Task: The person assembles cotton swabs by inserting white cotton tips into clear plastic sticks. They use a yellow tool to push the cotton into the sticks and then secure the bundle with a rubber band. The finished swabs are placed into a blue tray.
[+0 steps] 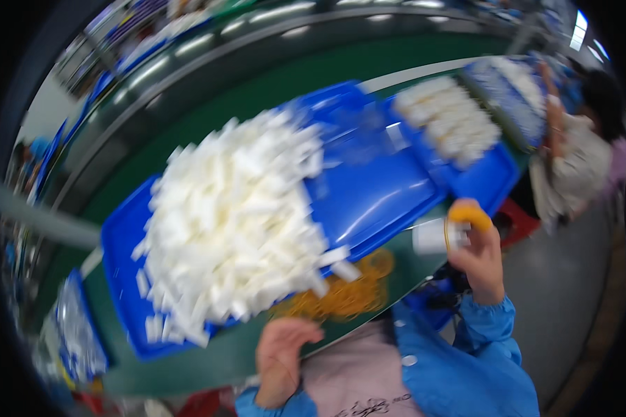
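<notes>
My right hand (481, 260) is closed on a small bundle of white pieces (430, 237), held past the table's near edge on the right. A thin yellow rubber band loops by the bundle at my fingertips, and an orange cover (470, 214) sits on a finger. My left hand (283, 353) is at the near table edge, fingers loosely bent and apart from anything, slightly blurred. Just beyond it lies a heap of yellow-orange rubber bands (355, 292). Farther off, a large pile of loose white strips (229, 215) fills much of a blue tray (118, 254).
A second blue tray (497, 182) at the right carries rows of white bundles (448, 118). Beyond it stands a clear-wrapped pack (504, 97). Another person (574, 160) works at the far right. A blue tray with plastic bags (80, 326) lies at the left. A conveyor rail (209, 45) runs behind.
</notes>
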Available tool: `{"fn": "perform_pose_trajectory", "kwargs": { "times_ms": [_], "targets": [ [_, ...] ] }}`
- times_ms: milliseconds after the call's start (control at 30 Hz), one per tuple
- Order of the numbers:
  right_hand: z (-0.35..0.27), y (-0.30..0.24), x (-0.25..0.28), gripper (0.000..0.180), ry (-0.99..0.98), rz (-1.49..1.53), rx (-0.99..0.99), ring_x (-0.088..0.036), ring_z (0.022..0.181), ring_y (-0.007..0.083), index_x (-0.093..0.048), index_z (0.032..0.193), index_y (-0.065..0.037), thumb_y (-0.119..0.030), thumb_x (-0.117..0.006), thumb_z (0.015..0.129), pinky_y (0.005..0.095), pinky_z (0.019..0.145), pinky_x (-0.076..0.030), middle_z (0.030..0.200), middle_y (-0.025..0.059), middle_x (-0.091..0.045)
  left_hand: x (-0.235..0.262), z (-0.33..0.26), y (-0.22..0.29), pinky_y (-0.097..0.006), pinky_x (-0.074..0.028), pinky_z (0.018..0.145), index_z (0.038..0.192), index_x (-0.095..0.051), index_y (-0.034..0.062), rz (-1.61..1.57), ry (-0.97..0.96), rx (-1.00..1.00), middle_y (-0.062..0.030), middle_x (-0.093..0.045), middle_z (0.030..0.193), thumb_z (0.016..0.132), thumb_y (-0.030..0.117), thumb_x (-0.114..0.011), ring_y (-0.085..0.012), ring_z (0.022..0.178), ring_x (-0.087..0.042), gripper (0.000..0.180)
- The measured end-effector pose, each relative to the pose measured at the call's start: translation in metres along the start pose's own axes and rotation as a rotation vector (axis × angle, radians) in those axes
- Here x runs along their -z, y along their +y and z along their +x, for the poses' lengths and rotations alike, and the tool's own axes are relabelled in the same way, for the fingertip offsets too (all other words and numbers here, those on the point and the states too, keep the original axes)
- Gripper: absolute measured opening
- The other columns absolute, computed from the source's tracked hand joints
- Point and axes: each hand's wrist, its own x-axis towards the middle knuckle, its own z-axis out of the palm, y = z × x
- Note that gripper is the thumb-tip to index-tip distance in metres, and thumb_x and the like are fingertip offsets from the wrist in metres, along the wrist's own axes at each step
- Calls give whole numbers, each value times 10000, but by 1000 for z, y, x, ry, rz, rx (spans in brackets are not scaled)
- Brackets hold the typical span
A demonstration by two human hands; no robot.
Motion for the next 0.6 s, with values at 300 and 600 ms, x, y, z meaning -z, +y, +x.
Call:
{"fn": "perform_pose_trajectory", "kwargs": {
  "times_ms": [300,600],
  "targets": [
    [38,28,119,444,501,-713,220,-489,791,147,-604,1111,-54,-46,-677,673,259,708,-418,1018,59,-506,-13,-9,35,-388,-468,799,989,-504,31,-89,44,-118,-95,-500,925,885,255,-604,-206,849,-512,266],
    [79,55,87,486,320,-1169,304,-539,907,306,-601,1112,-62,-114,-742,650,354,769,-446,987,128,-512,-7,-18,42,-374,-464,787,992,-530,23,-146,70,-130,-113,-557,926,901,223,-582,-227,843,-544,226]
  ]
}}
